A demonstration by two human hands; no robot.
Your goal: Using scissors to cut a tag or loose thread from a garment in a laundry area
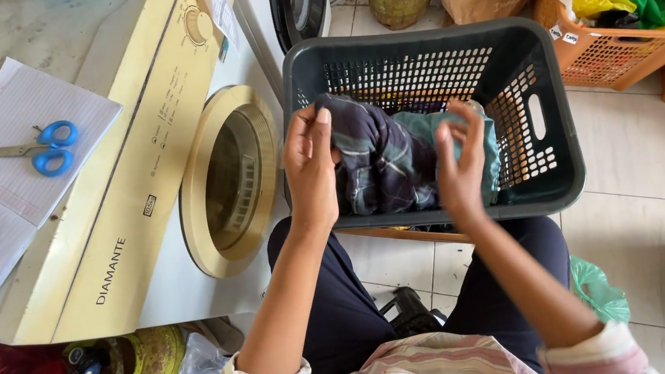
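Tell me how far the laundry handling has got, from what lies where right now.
Done: nothing shows inside the round washer door; its drum looks dark. In hand: the left hand grips a dark plaid garment and the right hand pinches a teal cloth, both inside the grey basket. Left: both pieces are still in the basket; whether more lies beneath is hidden.
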